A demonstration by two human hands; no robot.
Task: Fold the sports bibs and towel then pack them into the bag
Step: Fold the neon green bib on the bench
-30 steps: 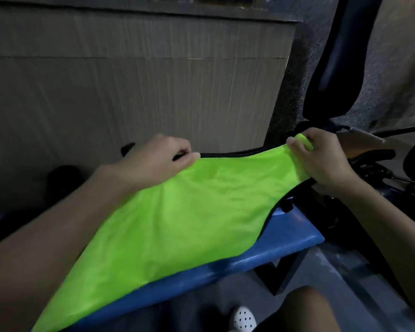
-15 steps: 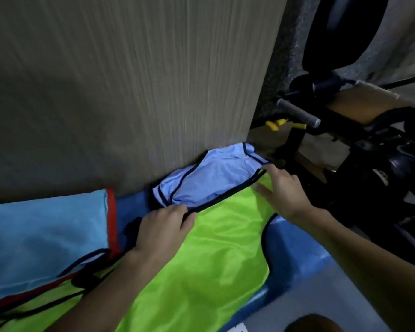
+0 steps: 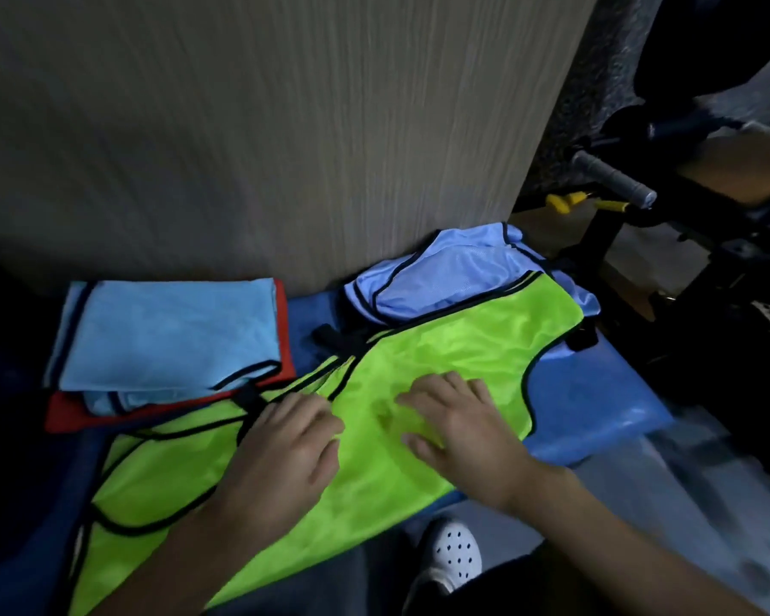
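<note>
A: How did things stand?
B: Left hand (image 3: pixel 285 442) and right hand (image 3: pixel 459 424) lay flat, apart, on the green bib (image 3: pixel 463 344), centre frame.
A: Risk?
B: Slippery fabric overhanging the table (image 3: pixel 596 402) might slide off, or drag the pale blue bib (image 3: pixel 454 277) at upper right.

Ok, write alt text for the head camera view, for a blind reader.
A person's left hand and right hand rest on a neon green bib spread over a blue bench. Behind it lie a crumpled light blue bib and, further left, a folded light blue and red stack, against a wood-grain panel.
</note>
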